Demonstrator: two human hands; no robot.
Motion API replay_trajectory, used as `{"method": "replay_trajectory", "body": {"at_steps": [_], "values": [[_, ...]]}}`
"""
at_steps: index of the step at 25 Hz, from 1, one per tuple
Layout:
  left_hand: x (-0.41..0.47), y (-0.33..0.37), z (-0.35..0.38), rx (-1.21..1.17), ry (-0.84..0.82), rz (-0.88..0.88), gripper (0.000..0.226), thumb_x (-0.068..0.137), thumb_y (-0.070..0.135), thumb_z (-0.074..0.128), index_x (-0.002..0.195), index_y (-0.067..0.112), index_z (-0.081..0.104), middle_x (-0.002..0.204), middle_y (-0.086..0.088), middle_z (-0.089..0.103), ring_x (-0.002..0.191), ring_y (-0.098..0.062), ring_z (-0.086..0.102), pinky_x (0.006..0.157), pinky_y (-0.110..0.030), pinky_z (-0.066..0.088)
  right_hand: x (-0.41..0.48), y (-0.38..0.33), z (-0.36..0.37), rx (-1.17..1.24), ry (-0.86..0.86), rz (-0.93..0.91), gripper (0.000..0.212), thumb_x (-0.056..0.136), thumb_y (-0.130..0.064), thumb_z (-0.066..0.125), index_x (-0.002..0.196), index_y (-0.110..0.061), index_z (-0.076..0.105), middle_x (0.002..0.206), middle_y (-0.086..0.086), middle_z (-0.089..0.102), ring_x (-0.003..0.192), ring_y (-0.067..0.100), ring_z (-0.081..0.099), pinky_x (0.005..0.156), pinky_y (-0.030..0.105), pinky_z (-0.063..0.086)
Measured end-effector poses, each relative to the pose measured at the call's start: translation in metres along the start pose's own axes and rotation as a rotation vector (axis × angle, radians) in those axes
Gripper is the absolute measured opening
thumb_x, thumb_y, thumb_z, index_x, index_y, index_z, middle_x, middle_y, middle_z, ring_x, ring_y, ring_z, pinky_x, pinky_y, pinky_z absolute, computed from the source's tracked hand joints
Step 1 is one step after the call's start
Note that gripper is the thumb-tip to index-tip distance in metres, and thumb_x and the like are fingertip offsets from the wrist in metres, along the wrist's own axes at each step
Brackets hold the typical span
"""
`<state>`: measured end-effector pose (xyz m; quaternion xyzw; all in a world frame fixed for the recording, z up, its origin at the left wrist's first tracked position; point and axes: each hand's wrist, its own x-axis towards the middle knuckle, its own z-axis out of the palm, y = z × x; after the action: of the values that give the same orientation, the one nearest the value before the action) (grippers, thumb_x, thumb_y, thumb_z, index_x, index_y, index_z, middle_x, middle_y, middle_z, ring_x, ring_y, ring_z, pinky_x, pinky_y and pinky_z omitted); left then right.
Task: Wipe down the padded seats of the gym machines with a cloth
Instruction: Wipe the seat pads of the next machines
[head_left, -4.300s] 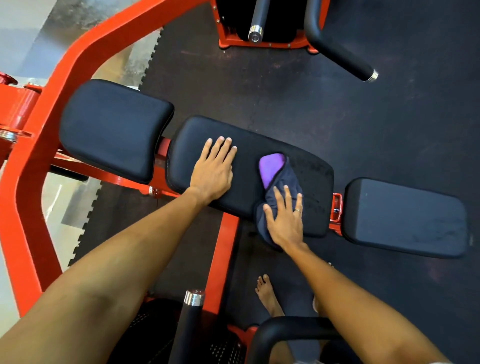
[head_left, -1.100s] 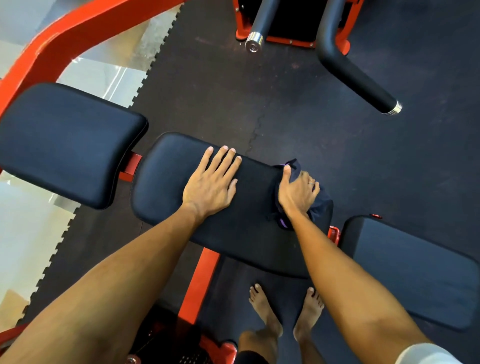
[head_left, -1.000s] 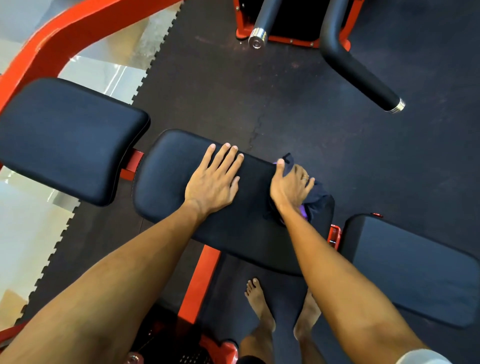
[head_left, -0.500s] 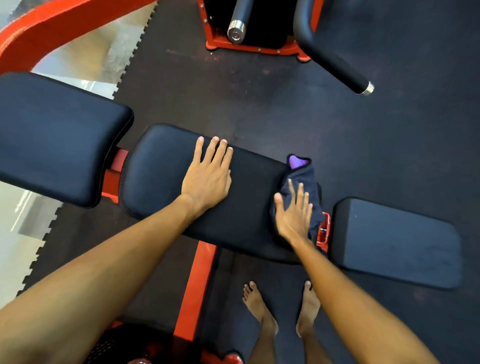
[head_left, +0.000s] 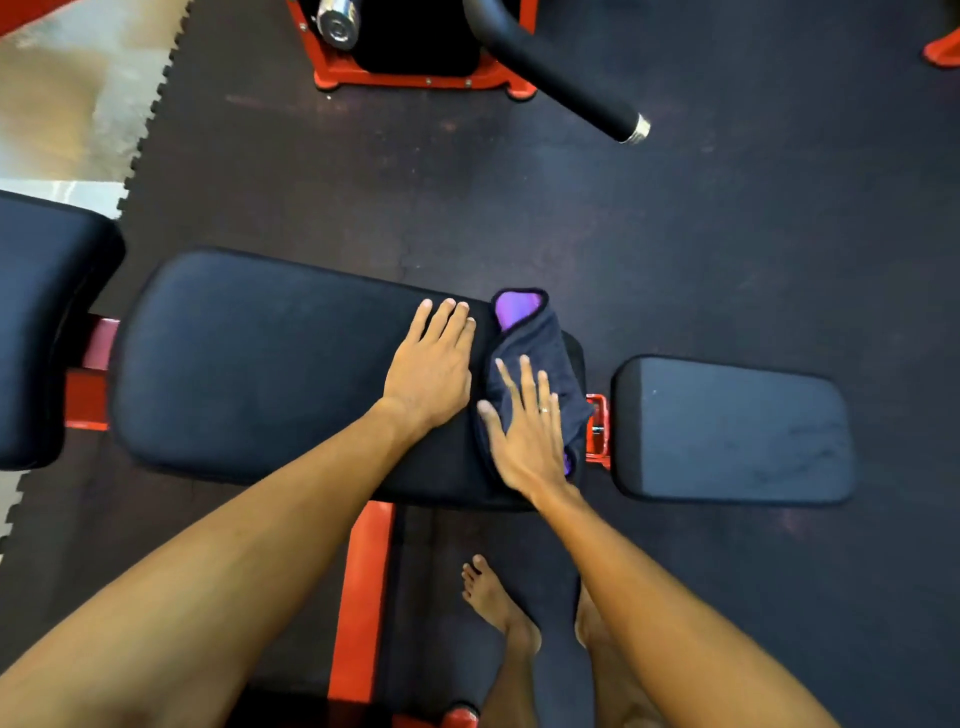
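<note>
A long black padded seat (head_left: 249, 364) of a red-framed gym machine lies across the middle of the head view. A dark blue cloth (head_left: 540, 353) with a purple inner side lies on the seat's right end. My right hand (head_left: 524, 431) presses flat on the cloth with straight, spread fingers. Just left of the cloth, my left hand (head_left: 431, 369) rests flat on the bare pad, fingers together. A smaller black pad (head_left: 732, 431) sits to the right, and another black pad (head_left: 41, 332) is cut off at the left edge.
The red frame bar (head_left: 358, 597) runs under the seat toward me, beside my bare feet (head_left: 498, 608) on the dark rubber floor mat. A black handle bar with a chrome tip (head_left: 571, 78) and a red machine base (head_left: 415, 57) stand beyond the seat.
My left hand has slid right along the seat and now lies close beside the cloth. My right hand has gone from gripping the cloth to pressing it flat at the seat's right end.
</note>
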<state>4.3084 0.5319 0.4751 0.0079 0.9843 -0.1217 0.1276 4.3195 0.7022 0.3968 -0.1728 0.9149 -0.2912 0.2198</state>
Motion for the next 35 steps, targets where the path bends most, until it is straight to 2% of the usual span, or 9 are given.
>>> {"method": "replay_trajectory", "body": {"at_steps": [6,10,13,15,18,21,29,32,35], "values": [[0.008,0.016,0.014,0.079,0.081,-0.029,0.064,0.105,0.038,0.023,0.159,0.002,0.017,0.167,-0.016,0.017,0.155,-0.033,0.011,0.125,-0.055,0.007,0.087,0.042,-0.035,0.145,-0.041,0.502,0.065,0.106,-0.060,0.021,0.162,-0.036,-0.001,0.172,-0.002,-0.006,0.158,0.028,-0.004,0.125,0.053,-0.003],[0.011,0.019,0.016,0.126,0.044,-0.035,0.065,0.106,0.039,0.013,0.160,0.003,0.008,0.169,-0.015,0.009,0.157,-0.032,0.002,0.124,-0.056,0.005,0.063,-0.020,-0.019,0.108,0.046,0.202,0.062,0.108,-0.051,0.025,0.161,-0.036,-0.003,0.171,-0.005,-0.007,0.158,0.022,-0.009,0.126,0.048,-0.006],[0.010,0.018,0.018,0.155,0.047,-0.032,0.065,0.106,0.039,0.015,0.160,0.004,0.008,0.169,-0.014,0.008,0.157,-0.032,0.002,0.124,-0.056,0.006,0.001,-0.022,-0.005,0.158,0.085,0.033,0.065,0.107,-0.052,0.026,0.151,-0.048,-0.022,0.171,-0.009,-0.003,0.158,0.017,-0.008,0.127,0.041,-0.006],[0.009,0.020,0.019,0.146,0.065,-0.036,0.064,0.106,0.039,0.018,0.160,0.004,0.012,0.168,-0.014,0.012,0.156,-0.032,0.006,0.124,-0.056,0.007,-0.025,0.008,0.003,0.068,0.083,-0.028,0.061,0.105,-0.057,0.023,0.156,-0.049,-0.010,0.171,-0.008,0.001,0.158,0.018,-0.005,0.127,0.042,-0.002],[0.011,0.020,0.018,0.124,0.082,-0.041,0.065,0.106,0.039,0.021,0.160,0.004,0.015,0.168,-0.014,0.015,0.156,-0.032,0.009,0.124,-0.056,0.006,-0.005,0.055,0.001,0.065,0.054,0.166,0.061,0.105,-0.057,0.029,0.161,-0.040,0.013,0.172,-0.007,0.003,0.158,0.022,-0.001,0.127,0.045,0.000],[0.012,0.018,0.018,0.123,0.081,-0.049,0.065,0.106,0.040,0.020,0.160,0.004,0.015,0.168,-0.014,0.015,0.156,-0.032,0.008,0.124,-0.057,0.006,0.045,0.043,-0.014,0.219,0.020,0.567,0.062,0.108,-0.054,0.025,0.163,-0.033,0.005,0.172,0.000,-0.001,0.158,0.028,0.000,0.126,0.053,-0.001],[-0.001,0.030,0.024,0.112,0.080,-0.032,0.062,0.105,0.033,0.027,0.159,0.004,0.020,0.167,-0.014,0.017,0.156,-0.033,0.010,0.125,-0.056,0.007,-0.059,-0.002,0.024,0.058,0.052,0.044,0.063,0.102,-0.062,0.016,0.161,-0.042,0.008,0.172,-0.008,-0.005,0.158,0.021,-0.009,0.126,0.044,-0.006],[-0.026,0.051,0.029,0.068,0.071,0.044,0.063,0.102,0.033,0.033,0.158,0.005,0.027,0.167,-0.014,0.021,0.155,-0.032,0.014,0.124,-0.056,0.007,-0.053,0.040,0.023,0.046,0.081,0.112,0.063,0.102,-0.062,0.022,0.161,-0.041,0.015,0.172,-0.008,0.000,0.158,0.020,-0.004,0.126,0.044,-0.003],[-0.048,0.060,0.032,0.056,0.052,0.081,0.062,0.103,0.034,0.033,0.157,0.005,0.027,0.166,-0.014,0.022,0.155,-0.032,0.014,0.124,-0.056,0.008,-0.026,0.062,0.014,0.138,0.104,0.405,0.062,0.106,-0.056,0.027,0.162,-0.034,0.012,0.172,-0.003,0.005,0.158,0.024,0.003,0.127,0.048,0.002]]}}
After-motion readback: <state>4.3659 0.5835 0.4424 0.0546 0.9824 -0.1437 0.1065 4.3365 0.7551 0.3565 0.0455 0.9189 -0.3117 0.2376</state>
